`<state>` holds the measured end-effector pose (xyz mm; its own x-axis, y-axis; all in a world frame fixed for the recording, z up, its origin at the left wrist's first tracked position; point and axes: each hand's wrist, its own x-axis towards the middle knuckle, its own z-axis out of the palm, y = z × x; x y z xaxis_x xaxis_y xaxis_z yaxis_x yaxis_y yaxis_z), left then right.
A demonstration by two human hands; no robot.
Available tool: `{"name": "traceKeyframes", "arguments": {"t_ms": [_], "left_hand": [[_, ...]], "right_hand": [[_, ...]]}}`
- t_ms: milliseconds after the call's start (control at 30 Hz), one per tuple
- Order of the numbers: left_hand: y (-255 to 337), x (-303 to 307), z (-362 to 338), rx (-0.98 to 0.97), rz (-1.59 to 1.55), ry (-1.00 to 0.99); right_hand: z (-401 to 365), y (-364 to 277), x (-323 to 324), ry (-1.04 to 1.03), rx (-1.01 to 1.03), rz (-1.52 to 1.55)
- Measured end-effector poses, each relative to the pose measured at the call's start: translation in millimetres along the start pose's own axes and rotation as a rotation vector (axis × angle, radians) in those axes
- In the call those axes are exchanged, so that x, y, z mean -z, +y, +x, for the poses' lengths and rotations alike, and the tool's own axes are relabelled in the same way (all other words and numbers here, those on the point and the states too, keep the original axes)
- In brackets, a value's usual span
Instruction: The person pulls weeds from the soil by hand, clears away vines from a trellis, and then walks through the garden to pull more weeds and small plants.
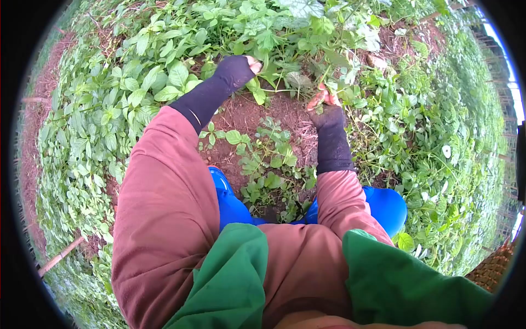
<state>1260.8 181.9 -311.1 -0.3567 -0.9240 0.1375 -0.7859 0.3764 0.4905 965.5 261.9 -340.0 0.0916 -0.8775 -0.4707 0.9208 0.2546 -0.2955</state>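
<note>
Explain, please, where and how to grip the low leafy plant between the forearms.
Grip the low leafy plant probably by its stems, close to the reddish soil, coming from its far-left side, where bare ground shows; it sprawls, hiding its base.

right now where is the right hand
The right hand is upper right of centre in the head view, among green stems beside bare soil.

I'm viewing outdoor field plot: low broad-leaved plants (178, 75) growing thickly, reddish-brown soil (241, 116) showing through in patches, slim wooden stick (61, 256) poking out at left.
</note>
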Motion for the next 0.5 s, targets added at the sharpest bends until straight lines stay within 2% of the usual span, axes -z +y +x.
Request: {"name": "traceKeyframes", "arguments": {"t_ms": [33, 133, 167, 200, 267, 333, 400, 467, 500], "left_hand": [[21.2, 2.7, -3.7, -0.063, -0.024, -0.011], [63.2, -12.8, -14.2, -0.262, -0.060, -0.035], [68.9, -24.4, -19.2, -0.350, -0.017, -0.052], [73.5, -35.9, -22.5, -0.374, 0.000, -0.136], [72.8, -61.5, -25.0, -0.113, -0.043, -0.317], [67.2, -72.9, -24.0, 0.087, -0.060, -0.444], [59.3, -79.7, -19.2, 0.124, -0.067, -0.493], [52.4, -82.5, -15.5, -0.004, -0.061, -0.468], [56.8, -78.4, -14.5, 0.034, -0.082, -0.422]], "right_hand": [[3.4, -1.1, 6.9, -0.088, -0.033, 0.005], [-0.9, -1.0, -4.1, 0.028, 0.049, -0.051], [2.4, -3.9, 5.7, -0.035, 0.048, -0.025], [2.4, -3.0, 5.6, 0.033, 0.089, -0.025], [2.9, 1.5, 5.5, 0.168, 0.170, -0.023], [3.1, 2.5, 11.6, 0.125, 0.123, -0.028], [1.8, 5.5, 14.3, 0.087, 0.078, -0.098], [1.5, 14.5, 11.7, 0.143, 0.158, -0.198], [1.3, 22.9, 7.1, 0.169, 0.198, -0.242]]}}
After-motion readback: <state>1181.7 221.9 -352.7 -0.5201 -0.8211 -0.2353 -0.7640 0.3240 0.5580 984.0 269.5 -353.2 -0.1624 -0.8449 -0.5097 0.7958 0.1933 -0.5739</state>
